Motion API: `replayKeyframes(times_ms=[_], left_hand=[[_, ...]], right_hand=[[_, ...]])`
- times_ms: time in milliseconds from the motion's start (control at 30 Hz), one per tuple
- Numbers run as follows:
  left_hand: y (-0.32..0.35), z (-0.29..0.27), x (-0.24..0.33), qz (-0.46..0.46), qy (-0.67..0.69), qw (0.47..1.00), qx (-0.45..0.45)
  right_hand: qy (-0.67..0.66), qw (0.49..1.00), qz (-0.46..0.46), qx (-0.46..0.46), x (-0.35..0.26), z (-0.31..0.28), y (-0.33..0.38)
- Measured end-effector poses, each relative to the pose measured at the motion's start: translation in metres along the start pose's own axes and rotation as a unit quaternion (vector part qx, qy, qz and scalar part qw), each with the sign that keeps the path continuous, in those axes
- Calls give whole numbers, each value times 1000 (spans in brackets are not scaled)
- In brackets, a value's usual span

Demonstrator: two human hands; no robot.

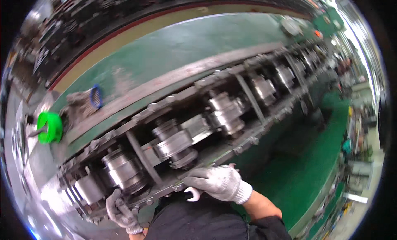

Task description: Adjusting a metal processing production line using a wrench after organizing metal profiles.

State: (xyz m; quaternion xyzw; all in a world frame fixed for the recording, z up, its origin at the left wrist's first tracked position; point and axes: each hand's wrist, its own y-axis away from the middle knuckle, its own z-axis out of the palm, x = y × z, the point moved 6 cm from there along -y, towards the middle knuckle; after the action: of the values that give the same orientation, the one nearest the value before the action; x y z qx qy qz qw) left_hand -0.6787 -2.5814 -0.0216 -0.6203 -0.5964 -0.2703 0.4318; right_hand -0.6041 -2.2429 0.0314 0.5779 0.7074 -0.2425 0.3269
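Note:
A long roll-forming machine runs diagonally across the view, with several steel rollers set between grey frame rails. My right hand, in a white knit glove, lies on the near rail. It is closed over a silver open-end wrench whose jaw sticks out below the fingers. My left hand, in a grey glove, curls its fingers up around the near rail's lower edge beside a large roller. My dark-clothed body fills the bottom centre.
A bright green plastic piece, a grey rag or glove pile and a blue ring lie on the green machine top. Green floor stretches to the right, and cluttered racks line the edges.

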Motion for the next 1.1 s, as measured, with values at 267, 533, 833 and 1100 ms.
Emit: replayKeyframes(times_ms=[267,533,833,1100], left_hand=[[0,0,-3,-34,-28,998,-46],[-7,-3,-11,-47,-76,995,-42],[-11,1,-8,-53,-99,992,-56],[-10,1,-7,-51,-97,992,-62]], right_hand=[[-7,998,-19,65,5,-2,10],[16,998,-37,56,14,12,16],[20,997,-44,59,16,14,18],[37,996,-61,61,19,18,19]])
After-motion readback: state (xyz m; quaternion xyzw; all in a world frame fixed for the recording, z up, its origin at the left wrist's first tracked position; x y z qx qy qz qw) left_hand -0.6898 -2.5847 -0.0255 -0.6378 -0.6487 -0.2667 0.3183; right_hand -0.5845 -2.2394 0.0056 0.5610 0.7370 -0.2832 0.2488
